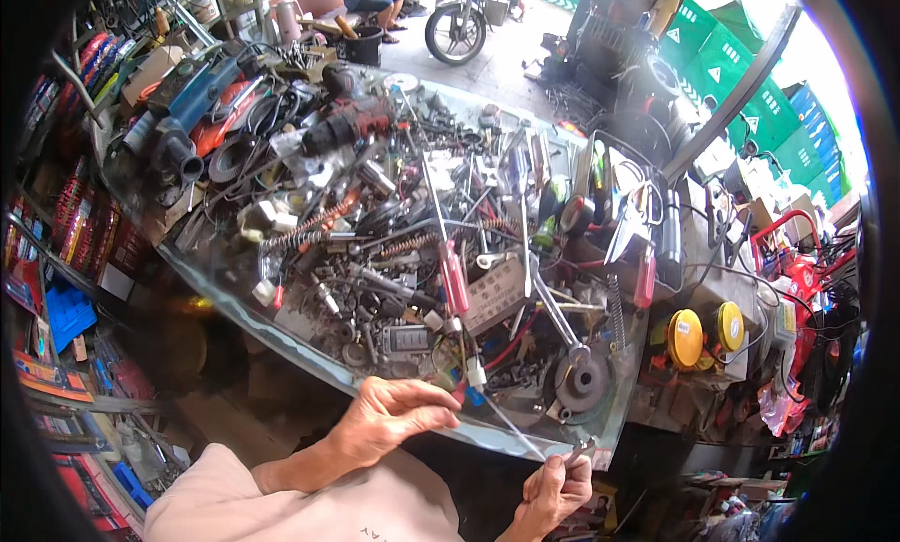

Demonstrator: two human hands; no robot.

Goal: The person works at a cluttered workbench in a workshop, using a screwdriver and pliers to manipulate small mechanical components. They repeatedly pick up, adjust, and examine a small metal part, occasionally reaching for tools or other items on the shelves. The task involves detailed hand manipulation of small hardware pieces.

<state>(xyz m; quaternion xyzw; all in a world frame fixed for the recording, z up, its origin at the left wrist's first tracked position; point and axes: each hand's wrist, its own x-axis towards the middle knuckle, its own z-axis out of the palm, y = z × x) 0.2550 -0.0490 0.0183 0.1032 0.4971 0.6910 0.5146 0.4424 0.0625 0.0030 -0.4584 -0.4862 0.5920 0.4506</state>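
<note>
Packed shelves (70,336) of bright packages flank the left of a workshop, beside a glass worktop (267,334) heaped with loose hardware, where a red-and-black power drill (347,127) lies behind springs and cables. Near its front edge, the left hand (375,425) reaches rightward, thumb and forefinger extended with their tips close together; whether they pinch anything cannot be told. Between the hands runs a thin, pale, straight strip (514,429), its long axis slanting from upper left down to the right hand (555,493). Farther back lies a grey box (495,296) with dark printed characters. The right hand is curled closed around a small grey metal piece (583,450), which pokes out toward the upper right, its exact kind unclear. Rightward, yellow round lids (684,340) bear small white labels, and green panels (727,59) behind show white triangles.
</note>
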